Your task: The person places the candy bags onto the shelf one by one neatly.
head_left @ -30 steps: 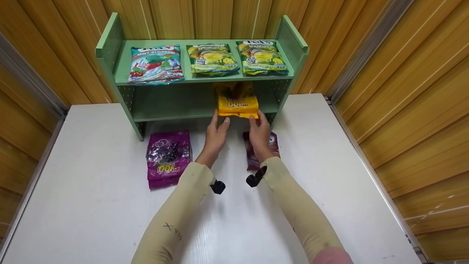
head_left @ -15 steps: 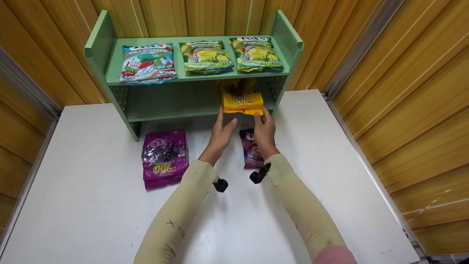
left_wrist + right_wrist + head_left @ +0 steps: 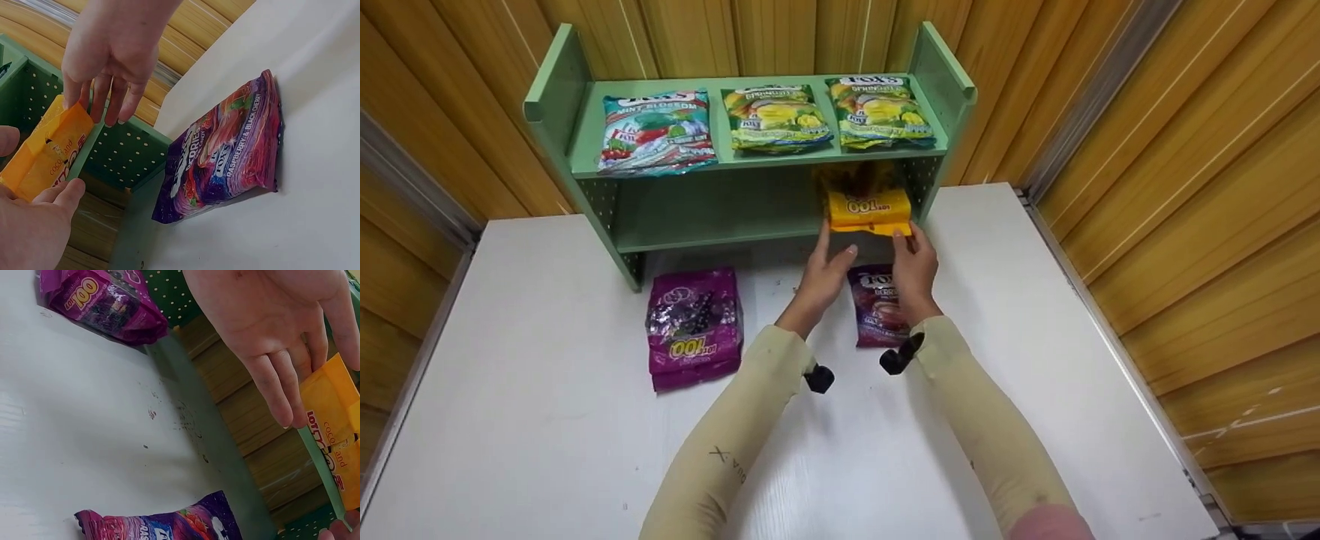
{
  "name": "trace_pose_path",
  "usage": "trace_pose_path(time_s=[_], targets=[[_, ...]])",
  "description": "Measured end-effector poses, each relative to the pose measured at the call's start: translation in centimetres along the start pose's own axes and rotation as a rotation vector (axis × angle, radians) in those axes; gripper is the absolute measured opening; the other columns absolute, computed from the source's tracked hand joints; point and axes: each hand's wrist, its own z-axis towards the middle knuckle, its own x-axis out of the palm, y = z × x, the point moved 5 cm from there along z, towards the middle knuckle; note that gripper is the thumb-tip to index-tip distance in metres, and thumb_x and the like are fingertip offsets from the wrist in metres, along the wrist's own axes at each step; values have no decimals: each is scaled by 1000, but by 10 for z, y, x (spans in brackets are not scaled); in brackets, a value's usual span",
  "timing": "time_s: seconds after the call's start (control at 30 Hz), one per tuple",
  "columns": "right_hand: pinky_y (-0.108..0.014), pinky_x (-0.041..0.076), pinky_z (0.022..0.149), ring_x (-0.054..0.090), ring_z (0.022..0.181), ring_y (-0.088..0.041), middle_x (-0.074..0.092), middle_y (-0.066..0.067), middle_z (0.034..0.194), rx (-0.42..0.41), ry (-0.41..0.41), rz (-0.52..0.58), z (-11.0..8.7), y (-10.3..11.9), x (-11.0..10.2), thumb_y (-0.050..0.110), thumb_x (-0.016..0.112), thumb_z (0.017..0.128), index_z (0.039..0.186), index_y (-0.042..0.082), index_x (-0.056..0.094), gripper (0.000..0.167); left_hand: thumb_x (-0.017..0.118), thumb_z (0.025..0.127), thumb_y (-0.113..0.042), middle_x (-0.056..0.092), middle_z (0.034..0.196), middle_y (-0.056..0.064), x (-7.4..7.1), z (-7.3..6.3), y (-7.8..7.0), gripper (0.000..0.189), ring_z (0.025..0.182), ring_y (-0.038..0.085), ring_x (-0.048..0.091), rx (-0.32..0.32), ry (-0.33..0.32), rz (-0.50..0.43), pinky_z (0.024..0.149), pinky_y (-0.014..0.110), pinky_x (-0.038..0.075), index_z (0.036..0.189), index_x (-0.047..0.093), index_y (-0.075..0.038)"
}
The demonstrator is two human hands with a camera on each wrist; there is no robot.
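Item under inspection: a yellow bag [image 3: 870, 208] of sweets, at the right end of the lower compartment of a green rack [image 3: 720, 217]. Its far part lies in shadow under the upper shelf; its near edge reaches the front of the lower shelf [image 3: 84, 157]. Whether the whole underside bears on that shelf cannot be told.

State of hands: the left hand [image 3: 821, 283] has its fingers extended, touching the near left corner, the thumb standing apart from the bag. The right hand [image 3: 916, 274] lightly pinches the near right corner, thumb against the flat edge strip.

Handling, as judged: light, with loose contents that probably shift when tilted. The wrapping is glossy, so likely soft, crinkly and somewhat slippery. Breakage appears a small risk; creasing, or a snag on the upper shelf, a greater one.

Recommended hold: both near corners, gripping the flat strip, with fingers beneath to check sagging. Squeezing the filled middle is not advised, as it may bulge and slip. The left corner currently has contact rather than a firm grip.
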Motion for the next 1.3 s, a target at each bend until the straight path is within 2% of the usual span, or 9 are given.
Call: trace_pose_path(time_s=[0.23,0.5,0.57,0.67,0.83,0.97,1.1,1.3], targets=[[-31,38,114,45,136,-17,46,-6,149,-48,9,28,1,-1,-9,33,47,102,148,13,38,51,50,97,-48,2,165,-7,9,0,0,77,152,20,5,10,20,-15,124,49,9,154,0,-40],[-30,37,115,45,136,-15,47,-2,149,-17,14,30,3,-4,-13,37,48,101,148,17,40,52,49,96,-52,1,165,-9,12,0,1,76,152,21,5,2,23,0,123,52,11,152,-2,-45],[-31,37,115,44,136,-15,47,-2,149,-14,17,33,3,-4,-13,40,48,100,147,18,41,52,49,96,-52,2,165,-9,11,-1,1,75,152,22,6,3,13,5,123,52,11,152,-1,-45],[-32,36,116,42,138,-15,46,0,150,-18,24,41,3,-5,-16,45,46,100,147,19,41,54,49,98,-47,4,165,-7,12,-2,0,75,151,22,16,18,2,-20,122,48,17,153,-1,-43],[-34,34,117,37,142,-17,41,-1,153,-12,22,76,5,-13,-28,49,43,100,149,17,39,58,50,101,-33,9,165,-2,10,-8,2,74,145,18,32,84,-64,-104,116,37,34,155,1,-36],[-36,37,115,41,139,-20,45,-7,150,-2,-2,89,5,-24,-42,42,42,102,148,12,40,54,49,102,-26,25,160,5,5,-12,8,68,142,16,38,119,-157,-136,112,35,40,156,9,-30],[-37,38,113,44,136,-23,49,-12,145,-2,-21,69,4,-34,-54,37,42,103,146,8,42,52,47,102,-22,34,156,9,2,-14,14,62,142,19,39,114,-205,-167,112,35,40,156,16,-25],[-38,37,114,41,138,-24,45,-13,147,37,16,63,-3,-47,-59,36,42,103,148,7,38,53,47,102,-23,31,157,9,1,-18,25,60,144,21,36,71,-211,-155,114,38,37,155,19,-21]])
